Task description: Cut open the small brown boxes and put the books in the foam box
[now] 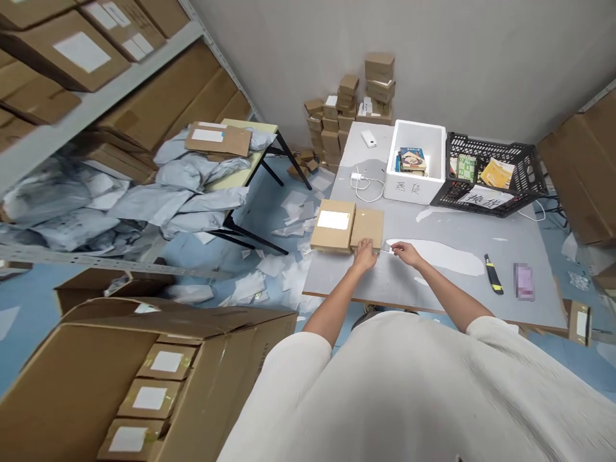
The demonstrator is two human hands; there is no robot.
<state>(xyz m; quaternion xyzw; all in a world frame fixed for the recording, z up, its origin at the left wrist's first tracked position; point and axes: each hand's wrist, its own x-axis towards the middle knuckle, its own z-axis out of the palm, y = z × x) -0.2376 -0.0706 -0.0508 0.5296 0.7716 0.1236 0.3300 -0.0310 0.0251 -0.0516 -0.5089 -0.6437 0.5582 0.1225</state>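
Observation:
Near the front left of the grey table, a small brown cardboard box (368, 224) lies flat. My left hand (365, 256) grips its near edge, fingers over the top. Just right of the box, my right hand (407, 255) is closed in a pinch on a thin pale strip (387, 248); its exact kind is too small to tell. Touching the small box on its left is a larger cardboard box (333, 240) with a white label on top. A black and yellow utility knife (493, 274) lies farther right, apart from both hands.
White foam box (414, 191) and black crate (491, 199) with packets stand along the table's back. A white cable (368, 186), a white device (369, 138) and a blurred purple item (524, 282) lie on the table (346, 282). A large open carton (231, 346) stands at lower left.

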